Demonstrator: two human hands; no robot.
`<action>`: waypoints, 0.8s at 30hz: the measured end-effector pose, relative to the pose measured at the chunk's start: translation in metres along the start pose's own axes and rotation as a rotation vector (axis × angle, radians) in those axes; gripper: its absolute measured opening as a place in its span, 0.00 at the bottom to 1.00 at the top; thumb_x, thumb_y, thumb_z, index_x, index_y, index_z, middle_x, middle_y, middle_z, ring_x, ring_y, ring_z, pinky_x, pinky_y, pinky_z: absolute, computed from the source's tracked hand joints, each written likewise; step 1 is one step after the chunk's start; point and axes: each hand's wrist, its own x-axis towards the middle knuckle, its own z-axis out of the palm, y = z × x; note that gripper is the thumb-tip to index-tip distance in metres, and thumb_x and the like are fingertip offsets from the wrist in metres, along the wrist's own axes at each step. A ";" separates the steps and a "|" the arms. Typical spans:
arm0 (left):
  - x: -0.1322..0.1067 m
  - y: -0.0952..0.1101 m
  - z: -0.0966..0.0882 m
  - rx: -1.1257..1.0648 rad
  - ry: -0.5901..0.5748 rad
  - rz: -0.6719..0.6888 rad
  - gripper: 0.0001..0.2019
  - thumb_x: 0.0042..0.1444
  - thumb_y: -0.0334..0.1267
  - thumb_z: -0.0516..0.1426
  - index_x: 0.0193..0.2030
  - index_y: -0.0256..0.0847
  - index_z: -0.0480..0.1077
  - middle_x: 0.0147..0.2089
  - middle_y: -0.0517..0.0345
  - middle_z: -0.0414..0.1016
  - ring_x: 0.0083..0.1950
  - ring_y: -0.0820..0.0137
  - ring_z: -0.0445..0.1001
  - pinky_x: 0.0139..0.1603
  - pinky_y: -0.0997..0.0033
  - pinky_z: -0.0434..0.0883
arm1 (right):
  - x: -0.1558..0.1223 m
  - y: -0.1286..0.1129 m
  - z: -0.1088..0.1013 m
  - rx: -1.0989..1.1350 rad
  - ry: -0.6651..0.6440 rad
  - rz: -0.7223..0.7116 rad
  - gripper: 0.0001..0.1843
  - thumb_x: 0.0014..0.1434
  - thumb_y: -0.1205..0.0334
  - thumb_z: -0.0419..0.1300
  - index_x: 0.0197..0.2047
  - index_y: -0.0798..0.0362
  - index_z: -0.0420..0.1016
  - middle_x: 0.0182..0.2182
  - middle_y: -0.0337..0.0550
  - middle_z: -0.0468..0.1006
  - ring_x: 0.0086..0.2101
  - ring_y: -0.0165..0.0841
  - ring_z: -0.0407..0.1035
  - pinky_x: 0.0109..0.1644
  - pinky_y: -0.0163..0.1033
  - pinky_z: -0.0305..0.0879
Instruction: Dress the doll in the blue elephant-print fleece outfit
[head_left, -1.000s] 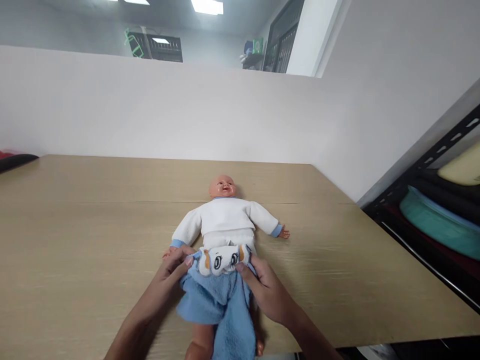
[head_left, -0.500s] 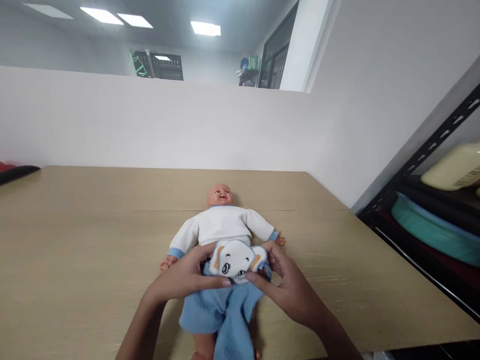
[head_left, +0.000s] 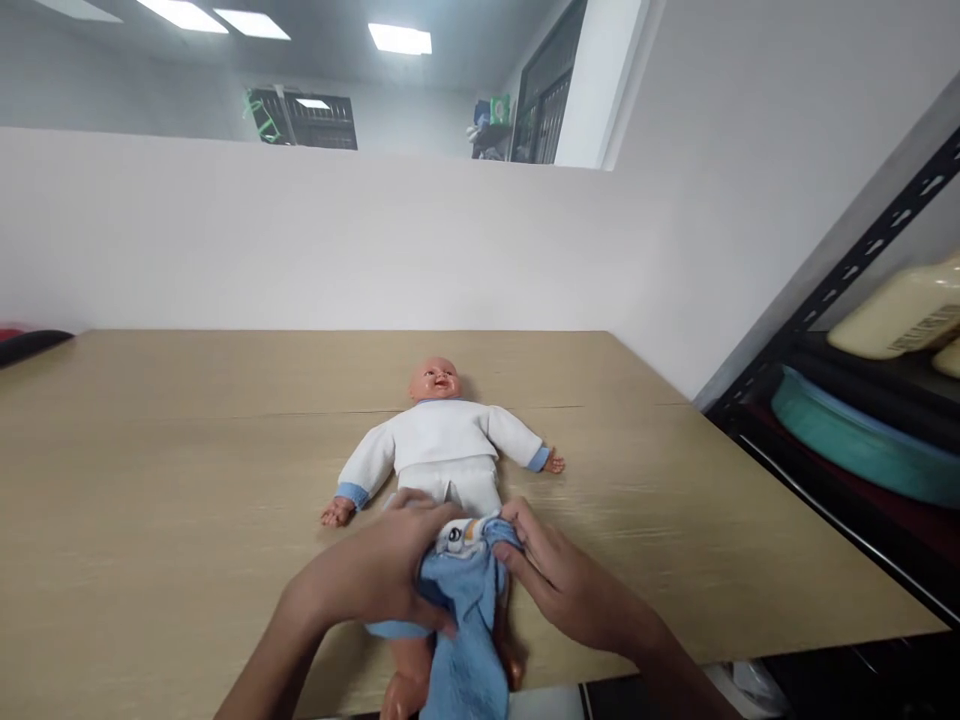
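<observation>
Clamping the blue garment [head_left: 466, 655], left hand [head_left: 390, 568] and right hand [head_left: 551, 575] bunch it over the doll [head_left: 445, 435].

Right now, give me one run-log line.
left hand: holding blue cloth | right hand: pinching cloth's edge | doll: face-up on table

Cool, bright light fills the scene; the rectangular ceiling lamps [head_left: 400, 39], far beyond the left hand [head_left: 386, 560], are blown out to white. Below that hand a soft shadow dims the desk [head_left: 187, 500]. The right hand [head_left: 559, 575] is slightly motion-blurred. Well to its right, the shelf rack [head_left: 838, 284] looks darker, wide-angle stretched, its bottle's [head_left: 892, 315] lettering unreadable.
</observation>
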 end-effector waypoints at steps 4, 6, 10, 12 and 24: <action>0.005 -0.005 0.006 -0.077 -0.037 0.034 0.12 0.59 0.39 0.67 0.49 0.46 0.77 0.48 0.56 0.78 0.54 0.55 0.74 0.55 0.61 0.70 | -0.002 -0.005 -0.008 -0.065 -0.090 -0.011 0.20 0.69 0.46 0.64 0.58 0.48 0.74 0.46 0.46 0.85 0.45 0.44 0.80 0.49 0.45 0.76; 0.003 -0.010 0.006 -0.158 -0.057 0.063 0.09 0.61 0.36 0.62 0.48 0.46 0.75 0.49 0.57 0.78 0.55 0.57 0.73 0.55 0.63 0.70 | -0.006 -0.010 -0.010 -0.137 -0.235 -0.114 0.23 0.58 0.47 0.75 0.52 0.48 0.79 0.48 0.46 0.84 0.47 0.46 0.79 0.52 0.45 0.76; 0.001 -0.011 0.010 -0.126 -0.215 0.146 0.12 0.58 0.34 0.61 0.49 0.48 0.76 0.46 0.59 0.80 0.53 0.58 0.74 0.57 0.62 0.69 | -0.017 -0.008 0.003 -0.253 -0.301 -0.221 0.16 0.52 0.53 0.79 0.36 0.50 0.81 0.47 0.44 0.83 0.52 0.47 0.76 0.59 0.50 0.74; 0.005 -0.011 0.015 -0.072 -0.201 0.140 0.17 0.54 0.35 0.65 0.51 0.50 0.76 0.48 0.58 0.81 0.53 0.56 0.75 0.58 0.60 0.69 | -0.021 0.000 0.015 -0.280 -0.215 -0.187 0.10 0.59 0.55 0.74 0.37 0.49 0.80 0.48 0.45 0.82 0.54 0.48 0.75 0.62 0.54 0.73; 0.037 -0.055 -0.003 -0.049 0.061 0.123 0.11 0.65 0.42 0.57 0.48 0.43 0.78 0.49 0.57 0.80 0.55 0.56 0.73 0.64 0.58 0.66 | 0.032 0.049 0.044 0.230 0.199 0.006 0.15 0.72 0.52 0.58 0.55 0.51 0.75 0.44 0.46 0.82 0.45 0.40 0.77 0.55 0.47 0.74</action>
